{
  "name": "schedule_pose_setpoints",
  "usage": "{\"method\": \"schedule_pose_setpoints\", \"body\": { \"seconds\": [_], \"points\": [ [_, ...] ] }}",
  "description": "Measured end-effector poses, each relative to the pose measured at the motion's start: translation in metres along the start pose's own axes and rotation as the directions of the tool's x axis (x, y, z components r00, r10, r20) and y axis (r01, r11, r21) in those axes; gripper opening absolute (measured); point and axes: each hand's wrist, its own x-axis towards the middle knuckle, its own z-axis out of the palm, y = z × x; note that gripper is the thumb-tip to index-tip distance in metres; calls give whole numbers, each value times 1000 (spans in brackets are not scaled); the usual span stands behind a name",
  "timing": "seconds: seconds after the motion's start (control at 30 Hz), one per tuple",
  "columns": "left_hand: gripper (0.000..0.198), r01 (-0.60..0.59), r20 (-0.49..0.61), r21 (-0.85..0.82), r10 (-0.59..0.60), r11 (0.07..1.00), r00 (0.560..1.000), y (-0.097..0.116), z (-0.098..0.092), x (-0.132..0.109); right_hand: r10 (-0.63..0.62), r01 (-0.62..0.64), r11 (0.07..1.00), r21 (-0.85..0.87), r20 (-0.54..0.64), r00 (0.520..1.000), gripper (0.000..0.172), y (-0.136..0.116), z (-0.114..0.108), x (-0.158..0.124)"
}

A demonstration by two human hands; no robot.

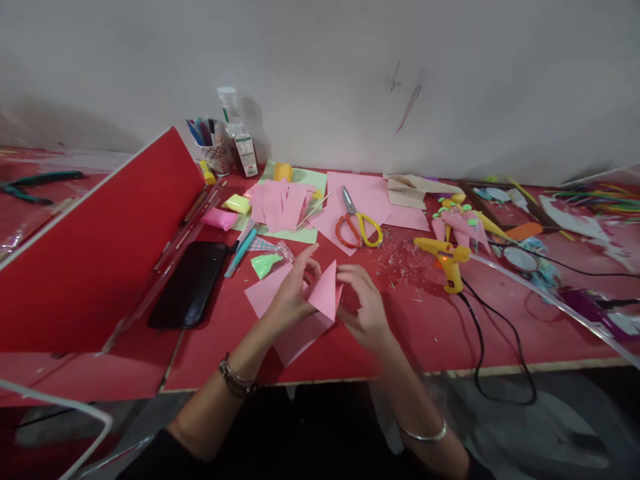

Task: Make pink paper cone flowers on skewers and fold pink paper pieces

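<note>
Holds folded pink paper (pixel 327 293) in the left hand (pixel 293 293), just below the frame's centre; has the right hand (pixel 367 303) at its right edge with bent fingers, cannot tell whether gripping. Has scissors (pixel 353 209) lying farther up.

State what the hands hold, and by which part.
Folded pink paper: the left hand at its left side, the right hand at its upper right edge.
</note>
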Motion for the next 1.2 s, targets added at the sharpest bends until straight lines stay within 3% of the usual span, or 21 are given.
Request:
{"method": "schedule_pose_setpoints", "body": {
  "seconds": [0.1, 0.23, 0.33, 0.43, 0.53, 0.67, 0.83, 0.9, 1.0, 1.2],
  "points": [
    [86, -58, 26, 73, 57, 996, 998, 0, -1, -1, -70, 75, 996, -45, 108, 992, 7, 0, -6, 2],
    [95, -172, 222, 250, 116, 953, 968, 10, -7, -3, -141, 166, 974, -157, 156, 978, 16, 3, -14, 6],
    [81, -320, 344, 505, 153, 801, 926, 23, -12, -4, -250, 321, 898, -299, 253, 935, 20, 5, -18, 10],
    [60, -420, 341, 667, 249, 615, 906, 36, -16, -7, -333, 475, 759, -445, 362, 871, 23, 7, -22, 13],
    [37, -468, 346, 746, 324, 474, 880, 40, -19, -14, -386, 571, 662, -485, 432, 815, 26, 7, -25, 11],
    [26, -469, 391, 785, 264, 405, 882, 37, -19, -30, -371, 627, 652, -426, 543, 754, 31, 11, -28, -2],
    [18, -471, 489, 763, 83, 442, 869, 31, -9, -45, -375, 632, 710, -310, 593, 712, 29, 20, -29, -23],
    [16, -462, 512, 754, 24, 466, 859, 29, -5, -49, -354, 613, 726, -313, 594, 722, 26, 24, -29, -30],
    [25, -385, 477, 748, -35, 540, 878, 26, -3, -53, -280, 524, 780, -343, 557, 782, 21, 28, -29, -38],
    [18, -237, 318, 705, 1, 669, 948, 18, -7, -57, -106, 223, 944, -243, 415, 904, 20, 33, -24, -46]
  ]
}}
